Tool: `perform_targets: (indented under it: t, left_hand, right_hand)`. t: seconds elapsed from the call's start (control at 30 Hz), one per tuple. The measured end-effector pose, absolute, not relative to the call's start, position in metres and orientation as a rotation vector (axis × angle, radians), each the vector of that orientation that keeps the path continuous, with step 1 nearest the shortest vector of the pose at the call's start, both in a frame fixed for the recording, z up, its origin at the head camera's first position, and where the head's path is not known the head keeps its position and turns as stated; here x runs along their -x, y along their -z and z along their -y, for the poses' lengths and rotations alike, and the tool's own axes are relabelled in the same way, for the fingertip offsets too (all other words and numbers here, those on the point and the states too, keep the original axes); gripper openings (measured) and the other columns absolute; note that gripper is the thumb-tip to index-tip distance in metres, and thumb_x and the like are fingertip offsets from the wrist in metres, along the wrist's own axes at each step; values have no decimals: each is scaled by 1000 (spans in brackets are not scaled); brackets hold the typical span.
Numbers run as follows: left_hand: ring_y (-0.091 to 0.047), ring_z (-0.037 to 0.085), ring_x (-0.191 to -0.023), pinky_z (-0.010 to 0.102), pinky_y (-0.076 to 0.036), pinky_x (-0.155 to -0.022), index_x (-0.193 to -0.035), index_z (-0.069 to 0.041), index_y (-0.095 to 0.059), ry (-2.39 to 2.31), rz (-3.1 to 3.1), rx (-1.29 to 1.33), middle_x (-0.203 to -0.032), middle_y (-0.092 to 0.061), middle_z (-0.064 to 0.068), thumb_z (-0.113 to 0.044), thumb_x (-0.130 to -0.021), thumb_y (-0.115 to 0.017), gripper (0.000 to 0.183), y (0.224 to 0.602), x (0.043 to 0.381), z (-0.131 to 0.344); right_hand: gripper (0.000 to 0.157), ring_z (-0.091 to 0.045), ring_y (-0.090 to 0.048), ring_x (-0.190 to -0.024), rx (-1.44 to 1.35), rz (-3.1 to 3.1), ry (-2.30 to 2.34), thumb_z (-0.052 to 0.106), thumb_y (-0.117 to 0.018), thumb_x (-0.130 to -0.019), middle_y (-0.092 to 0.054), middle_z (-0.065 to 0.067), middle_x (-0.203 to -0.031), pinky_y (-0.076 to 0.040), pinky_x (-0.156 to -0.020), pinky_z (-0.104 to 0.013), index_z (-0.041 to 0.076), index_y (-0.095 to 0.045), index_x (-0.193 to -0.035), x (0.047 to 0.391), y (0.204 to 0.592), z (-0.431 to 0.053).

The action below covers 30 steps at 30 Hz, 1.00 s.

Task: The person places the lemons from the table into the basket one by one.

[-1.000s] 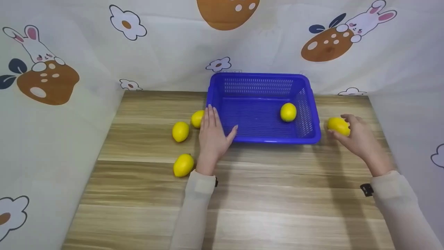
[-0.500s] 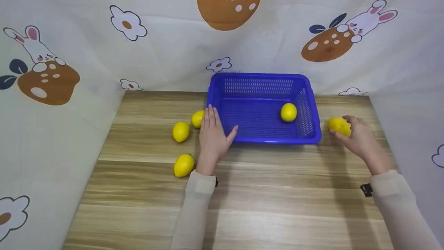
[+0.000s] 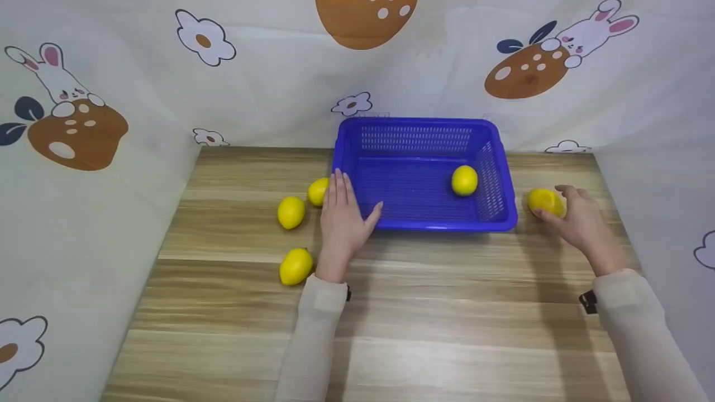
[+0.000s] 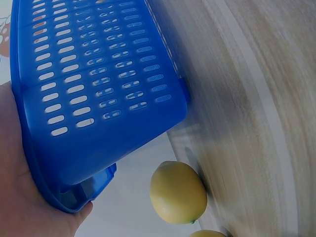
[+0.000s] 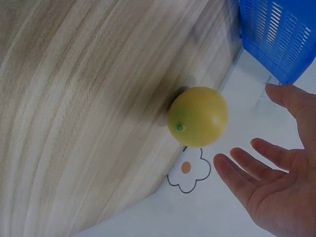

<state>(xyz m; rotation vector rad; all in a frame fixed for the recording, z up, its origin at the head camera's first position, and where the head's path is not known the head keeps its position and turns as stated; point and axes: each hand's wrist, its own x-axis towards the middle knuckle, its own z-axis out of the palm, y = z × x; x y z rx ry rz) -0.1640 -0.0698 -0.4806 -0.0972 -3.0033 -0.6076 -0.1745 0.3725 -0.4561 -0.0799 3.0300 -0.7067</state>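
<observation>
My left hand [image 3: 342, 220] rests on the left rim of a blue plastic basket [image 3: 419, 228], its fingers straight and the thumb spread toward the front rim. One lemon [image 3: 464, 181] lies inside the basket near the right wall. To the right of the basket, another lemon [image 3: 544, 202] sits on the table. My right hand [image 3: 584, 223] hovers around that lemon with fingers and thumb spread. In the right wrist view a gap shows between the fingers [image 5: 232, 177] and the lemon [image 5: 197, 117], so nothing is held.
Left of the basket lie three lemons: one [image 3: 318, 191] partly behind my left hand, a second [image 3: 291, 212] beside it, and a third [image 3: 296, 266] nearer me. The wooden table [image 3: 447, 312] meets a patterned cloth wall [image 3: 268, 100] at the back and sides.
My right hand has drawn slightly to the right, its thumb and fingertips shifting a little over the lemon. The left hand, basket and lemons stay where they were.
</observation>
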Motion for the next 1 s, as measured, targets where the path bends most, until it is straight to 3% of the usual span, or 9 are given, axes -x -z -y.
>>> perform_targets:
  t: [0.47, 1.0]
  left_hand:
    - [-10, 37, -163, 44, -9, -134, -164, 10, -17, 612, 3004, 92, -174, -9, 26, -63, -105, -45, 97, 479, 164, 69]
    - [-10, 36, -164, 44, -9, -134, -164, 10, -17, 626, 2992, 96, -175, -9, 26, -63, -105, -44, 97, 482, 164, 70]
  right_hand:
    - [79, -69, -37, -132, 47, -2971, 725, 25, -70, -100, -35, -53, -144, -32, -111, -80, -20, -32, -151, 183, 464, -379]
    - [79, -68, -38, -132, 54, -2938, 764, 24, -70, -100, -37, -53, -144, -33, -110, -80, -19, -30, -153, 192, 472, -385]
